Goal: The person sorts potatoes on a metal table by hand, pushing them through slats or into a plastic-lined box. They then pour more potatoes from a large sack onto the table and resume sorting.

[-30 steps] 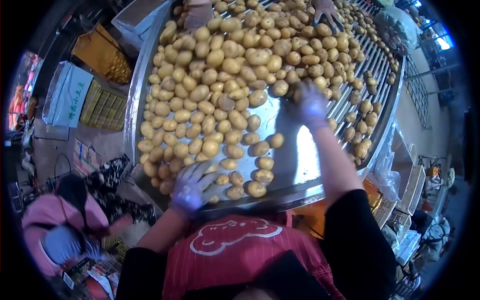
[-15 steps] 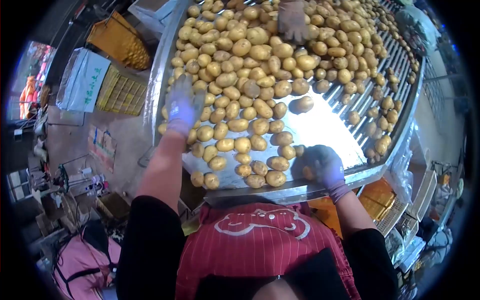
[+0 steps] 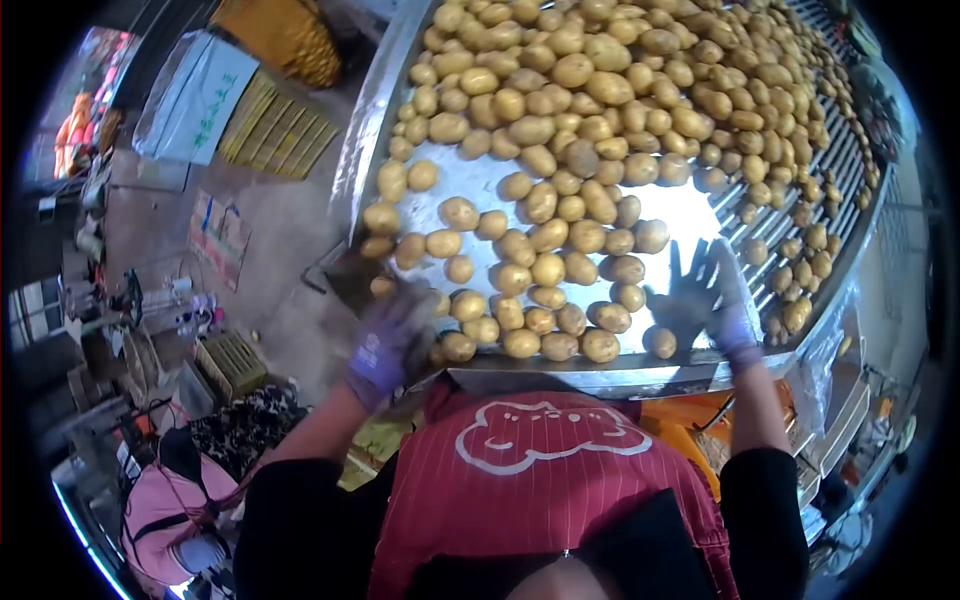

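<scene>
Your left hand (image 3: 392,340) is blurred at the near-left corner of the table (image 3: 590,378), so you cannot tell whether its fingers are closed on a potato; your right hand (image 3: 712,300) is spread flat, holding nothing. The potatoes (image 3: 545,268) lie loose on the wet steel, the nearest row touching the front lip. A hard sweep could push those over the lip or off the left corner.

Yellow crates (image 3: 275,125) on the floor, white printed sack (image 3: 195,95), person in pink (image 3: 165,515)
</scene>
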